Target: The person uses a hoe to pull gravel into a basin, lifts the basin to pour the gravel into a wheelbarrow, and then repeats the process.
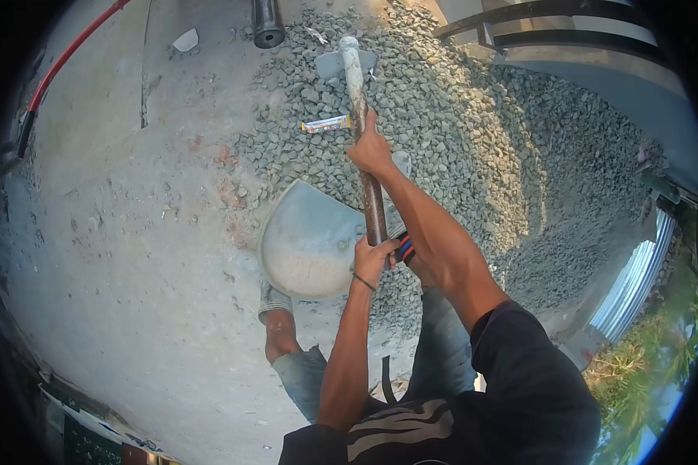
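Observation:
My right hand [371,147] is wrapped round the middle of a hoe's handle. Lower down, my left hand [372,260] grips the same handle close to its near end. The hoe [373,205] points away from me, its wide grey blade resting on the gravel pile [426,116]; the blade's lower edge is hard to make out among the stones. Just left of the handle, a grey shallow pan [306,244] sits on the ground in front of my feet, and its right side is partly hidden behind the handle and my left hand.
A small printed wrapper [326,124] lies on the gravel left of the handle. Beyond it are a dark pipe [268,27] and a pale broken piece [186,40]. Dark metal bars [558,23] stand far right, corrugated sheet [636,283] nearer. A red bar [62,62] crosses the far left.

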Available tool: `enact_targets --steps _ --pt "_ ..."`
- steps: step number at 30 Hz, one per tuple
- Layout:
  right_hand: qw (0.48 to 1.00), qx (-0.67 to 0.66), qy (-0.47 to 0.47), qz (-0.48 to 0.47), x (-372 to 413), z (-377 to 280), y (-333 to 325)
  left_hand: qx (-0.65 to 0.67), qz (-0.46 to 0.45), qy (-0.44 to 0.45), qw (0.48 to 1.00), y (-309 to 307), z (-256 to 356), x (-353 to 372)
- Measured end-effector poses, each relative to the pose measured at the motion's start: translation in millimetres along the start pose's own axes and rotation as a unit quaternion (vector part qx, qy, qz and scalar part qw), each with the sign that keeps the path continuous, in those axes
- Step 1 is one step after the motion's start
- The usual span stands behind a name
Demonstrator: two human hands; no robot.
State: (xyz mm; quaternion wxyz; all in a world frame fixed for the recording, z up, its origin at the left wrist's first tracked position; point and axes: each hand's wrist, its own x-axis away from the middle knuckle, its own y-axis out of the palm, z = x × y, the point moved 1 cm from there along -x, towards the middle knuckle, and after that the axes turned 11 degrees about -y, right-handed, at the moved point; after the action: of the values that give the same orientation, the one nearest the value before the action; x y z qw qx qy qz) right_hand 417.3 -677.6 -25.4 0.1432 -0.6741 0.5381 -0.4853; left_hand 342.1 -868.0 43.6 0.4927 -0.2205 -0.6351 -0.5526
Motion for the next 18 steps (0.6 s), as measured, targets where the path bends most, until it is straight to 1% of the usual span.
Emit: enact_targets --steps 1,2,3,5,6,9,11,14,15,16,17,18 --pt "1.0 0.007 -0.014 -0.01 11.8 11.1 -2.8 0.018 -0.001 -0.007 1.0 9.0 -12.2 10.0" --pt "0.999 0.033 -0.004 0.005 21.8 18.7 2.8 0.015 0.01 -0.017 1.0 10.8 -24.1 16.6" --pt "0.999 0.033 -0.001 0.016 39.5 24.2 0.3 0.007 0.002 -0.017 1.0 9.8 -33.8 31.3" --pt "1.0 -0.009 0.021 0.004 65.2 20.7 4.2 -0.014 0.001 -0.016 1.0 -5.1 -41.1 52.4" --pt "0.999 -0.019 0.033 0.017 81.4 18.9 7.5 -0.033 0.008 -0.036 0.999 -13.0 -47.4 61.2" --pt "0.998 -0.02 0.051 0.007 118.2 16.8 12.3 -0.06 0.0 -0.03 0.998 -26.8 -69.7 84.5" --pt "0.998 -0.027 0.062 0.003 143.8 8.0 18.9 -0.079 -0.001 -0.041 0.996 -39.5 -81.0 107.8" --pt "0.995 -0.047 0.087 -0.013 184.9 -3.9 47.8 -0.08 0.017 -0.079 0.994 -73.5 -100.2 147.8" --pt "0.993 -0.054 0.102 -0.012 207.2 -10.7 54.9 -0.107 0.031 -0.088 0.99 -87.2 -108.7 161.1" --pt "0.989 -0.07 0.122 -0.035 228.3 -14.6 59.1 -0.138 0.039 -0.103 0.984 -98.8 -118.6 175.2" --pt "0.985 -0.084 0.143 -0.056 248.6 -16.4 62.2 -0.167 0.042 -0.114 0.978 -101.9 -124.1 193.3" --pt "0.982 -0.108 0.14 -0.06 269.8 -13.4 67.7 -0.177 0.069 -0.139 0.972 -99.0 -131.2 212.2"
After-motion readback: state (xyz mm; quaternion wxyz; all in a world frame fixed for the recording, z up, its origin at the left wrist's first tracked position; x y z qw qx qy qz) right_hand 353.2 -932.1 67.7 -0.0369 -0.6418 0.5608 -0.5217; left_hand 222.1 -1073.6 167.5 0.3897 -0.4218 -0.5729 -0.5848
